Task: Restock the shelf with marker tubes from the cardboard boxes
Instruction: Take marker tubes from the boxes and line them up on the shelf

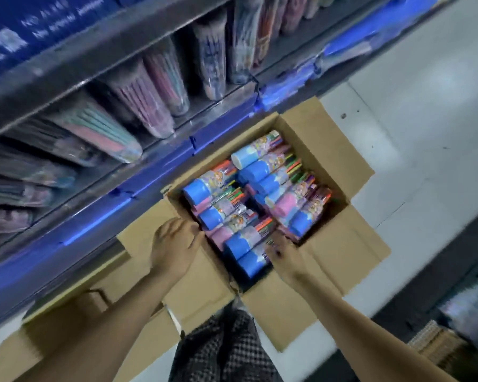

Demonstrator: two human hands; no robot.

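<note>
An open cardboard box stands on the floor below the shelf. It is packed with lying marker tubes that have blue or pink caps and cartoon labels. My left hand hovers over the box's near-left edge, its fingers relaxed and reaching toward the tubes, holding nothing. My right hand is at the box's near side, its fingers against the nearest blue-capped tube. Its fingertips dip among the tubes and are blurred. The shelf above holds clear tubes of pastel pens lying in a row.
A second cardboard box lies at the lower left against the shelf base. The pale floor stretches to the right. Another rack with stacked goods stands at the lower right. My checked trousers show at the bottom.
</note>
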